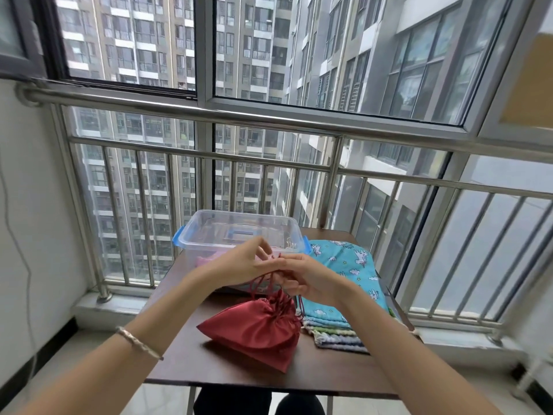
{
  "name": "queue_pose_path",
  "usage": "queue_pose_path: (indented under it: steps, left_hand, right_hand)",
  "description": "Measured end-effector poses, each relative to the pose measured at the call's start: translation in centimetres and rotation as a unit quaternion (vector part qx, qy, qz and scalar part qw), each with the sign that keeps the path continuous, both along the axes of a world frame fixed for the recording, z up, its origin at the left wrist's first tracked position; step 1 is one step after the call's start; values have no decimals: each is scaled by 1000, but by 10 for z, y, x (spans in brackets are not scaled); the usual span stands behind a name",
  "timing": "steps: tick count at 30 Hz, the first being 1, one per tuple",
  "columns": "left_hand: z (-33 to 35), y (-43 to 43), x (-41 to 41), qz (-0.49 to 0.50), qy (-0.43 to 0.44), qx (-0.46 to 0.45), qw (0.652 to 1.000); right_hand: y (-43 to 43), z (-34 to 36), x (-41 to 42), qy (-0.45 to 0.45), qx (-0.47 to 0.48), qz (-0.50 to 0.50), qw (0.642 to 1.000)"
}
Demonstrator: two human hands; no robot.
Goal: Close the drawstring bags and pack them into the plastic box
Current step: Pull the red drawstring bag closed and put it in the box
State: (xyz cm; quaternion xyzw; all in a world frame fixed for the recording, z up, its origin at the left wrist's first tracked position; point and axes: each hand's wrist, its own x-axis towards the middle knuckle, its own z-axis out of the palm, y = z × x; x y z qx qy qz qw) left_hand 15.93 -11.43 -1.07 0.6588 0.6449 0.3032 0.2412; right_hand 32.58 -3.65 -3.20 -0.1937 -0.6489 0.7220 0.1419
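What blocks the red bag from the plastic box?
Nothing visible. The red bag sits in front of the plastic box, top apparently open; only the left hand and right hand, pinching its cords, hover between.

The glossy red satin drawstring bag [254, 327] is one plain colour, and its thin dark red cords [270, 284] are a shade deeper. Under the red bag, the wooden table [209, 365] is dark brown. Beyond the red bag, the clear plastic box [206, 232] is colourless, with bright blue latches [177, 239] at its ends and something pale pink [205, 261] showing through its wall. Just right of the red bag, a turquoise cloth bag [350, 265] is printed with white cartoon animals and white clouds. The stack of cloth bags [336, 335] beneath it shows stripes of green, white and blue. Left of the red bag, a twisted bracelet [138, 342] is silver-grey.
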Motion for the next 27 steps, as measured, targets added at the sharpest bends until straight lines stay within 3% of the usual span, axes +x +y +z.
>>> queue_pose_path:
  steps: [8, 13, 15, 17, 20, 22, 27]
  left_hand:
    - [-20, 6, 6, -22, -117, 19, 993]
    - [-22, 10, 4, -12, -87, 17, 996]
    - [-22, 10, 3, -15, -143, -13, 989]
    - [-20, 8, 0, -40, -238, -46, 969]
    - [-20, 9, -4, -40, -299, -78, 950]
    - [-22, 11, -4, -36, -306, -90, 947]
    - [-29, 12, -4, -38, -217, -68, 973]
  right_hand:
    - [3, -1, -2, 36, -24, -60, 997]
    - [8, -3, 4, 41, -33, -85, 995]
    - [8, -1, 7, 22, -33, -111, 993]
    - [7, -1, 9, -38, 66, -140, 987]
    - [6, -3, 5, -91, 291, -155, 940]
    - [5, -7, 1, -85, 334, -149, 927]
    - [3, -13, -2, -38, 195, -134, 971]
